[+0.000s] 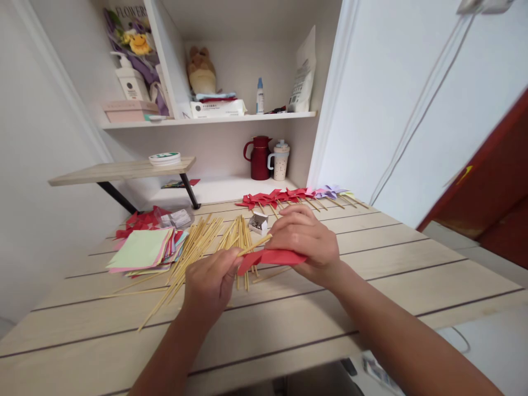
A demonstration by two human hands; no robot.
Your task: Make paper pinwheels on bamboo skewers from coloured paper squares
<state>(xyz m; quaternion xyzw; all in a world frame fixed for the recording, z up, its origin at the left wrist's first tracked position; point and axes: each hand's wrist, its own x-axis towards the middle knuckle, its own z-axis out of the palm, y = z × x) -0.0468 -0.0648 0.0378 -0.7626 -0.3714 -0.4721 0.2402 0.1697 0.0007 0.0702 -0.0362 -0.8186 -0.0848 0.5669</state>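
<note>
The left hand (210, 283) pinches a bamboo stick (254, 245) against the red paper pinwheel (270, 257) gripped by the right hand (303, 239), unfinished; finished pinwheels (289, 195) lie at twelve o'clock, loose sticks (198, 247) at ten.

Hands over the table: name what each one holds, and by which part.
Left hand pinches a bamboo stick at its near end. Right hand grips the folded red paper along its far edge.

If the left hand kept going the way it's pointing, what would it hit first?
The left hand points up and right, holding a stick. Straight on it would likely first meet the red paper in the right hand, then the loose sticks behind; depth is uncertain.
</note>
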